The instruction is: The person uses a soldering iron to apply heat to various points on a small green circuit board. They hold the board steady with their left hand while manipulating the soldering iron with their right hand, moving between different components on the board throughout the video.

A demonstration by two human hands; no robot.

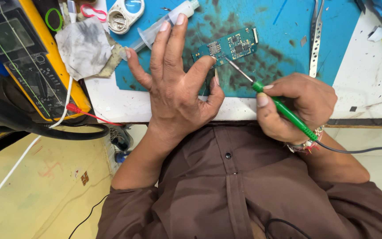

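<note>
Floor of pale yellow shows below a white workbench point(368, 84), scuffed and speckled, with a teal rubber mat point(284, 35) laid on it, blotched dark with burn marks. A yellow-cased multimeter point(27, 57) sits at the left edge beside a grimy grey cloth point(82, 46). Steel tweezers point(316, 37) lie on the mat, a clear plastic syringe point(164, 24) near its top. The left hand point(175, 88) is spread, one fingertip pressing a small green circuit board point(233, 44) on the mat. The right hand point(295, 106) grips a green-handled soldering iron point(284, 110), its thin metal tip touching the board.
</note>
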